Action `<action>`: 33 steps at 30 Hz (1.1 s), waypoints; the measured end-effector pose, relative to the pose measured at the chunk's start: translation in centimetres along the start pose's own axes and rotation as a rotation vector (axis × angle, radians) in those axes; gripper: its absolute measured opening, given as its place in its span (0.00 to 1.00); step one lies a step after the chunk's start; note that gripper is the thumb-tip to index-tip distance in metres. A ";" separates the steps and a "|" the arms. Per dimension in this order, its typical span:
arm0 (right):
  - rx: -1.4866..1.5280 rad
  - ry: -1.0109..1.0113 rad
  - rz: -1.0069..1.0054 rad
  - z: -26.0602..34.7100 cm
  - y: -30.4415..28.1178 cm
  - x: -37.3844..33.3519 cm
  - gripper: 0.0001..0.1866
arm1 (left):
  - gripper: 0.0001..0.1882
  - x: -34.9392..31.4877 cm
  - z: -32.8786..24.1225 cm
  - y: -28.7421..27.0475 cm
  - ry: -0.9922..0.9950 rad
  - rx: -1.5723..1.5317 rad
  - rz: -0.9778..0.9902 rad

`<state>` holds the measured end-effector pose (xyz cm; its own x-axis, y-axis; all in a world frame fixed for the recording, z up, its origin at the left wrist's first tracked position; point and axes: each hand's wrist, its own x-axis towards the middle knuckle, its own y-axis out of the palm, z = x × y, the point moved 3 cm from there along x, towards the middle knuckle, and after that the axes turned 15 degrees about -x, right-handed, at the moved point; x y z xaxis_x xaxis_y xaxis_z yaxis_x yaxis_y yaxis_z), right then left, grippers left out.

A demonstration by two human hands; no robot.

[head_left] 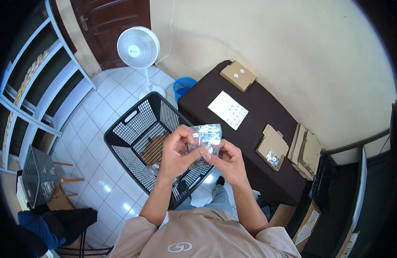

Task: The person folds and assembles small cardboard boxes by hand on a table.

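Note:
Between my two hands is a clear plastic bag (210,134) with a small round, shiny item inside; its kind is too small to make out. My left hand (178,150) grips the bag's left side, thumb pressed on its front. On the right edge, my right hand (226,160) pinches the same bag with thumb and fingers. Both hands are over the right part of a black perforated basket (132,116). Inside the basket, a brown patterned surface shows, and another clear plastic packet (153,168) lies beside my left wrist.
Right of the basket stands a dark-covered table (198,96) with a sticker sheet (228,110), a closed cardboard box (238,76), an open box (271,146) holding a packet, and stacked flat cartons (307,150). Behind are a white fan (138,47) and blue bin (183,86). Shelves (39,86) line the left.

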<state>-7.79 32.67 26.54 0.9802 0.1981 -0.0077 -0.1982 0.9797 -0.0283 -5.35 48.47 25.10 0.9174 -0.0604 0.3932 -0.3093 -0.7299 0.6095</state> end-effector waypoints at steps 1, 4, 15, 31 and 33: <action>-0.001 -0.018 -0.009 0.7 0.0 -0.1 0.08 | 0.17 0.2 0.1 0.9 0.008 0.000 0.019; 0.035 -0.020 -0.078 1.9 -0.5 -0.4 0.08 | 0.27 0.7 0.6 2.1 -0.064 -0.173 -0.129; 0.024 -0.118 -0.086 1.6 -3.5 -1.7 0.11 | 0.30 1.0 2.2 4.6 -0.366 -0.498 -0.177; -0.266 0.154 -0.161 -4.0 -10.4 -11.0 0.08 | 0.07 -3.9 10.0 10.4 -0.269 0.444 0.214; -0.362 0.219 -0.071 -4.0 -12.2 -12.1 0.10 | 0.07 -4.2 11.3 11.4 -0.254 0.462 0.236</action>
<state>-17.27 18.15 22.93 0.9756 0.0815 -0.2038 -0.1565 0.9093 -0.3855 -9.91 32.76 22.61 0.8858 -0.3779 0.2695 -0.4240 -0.8950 0.1386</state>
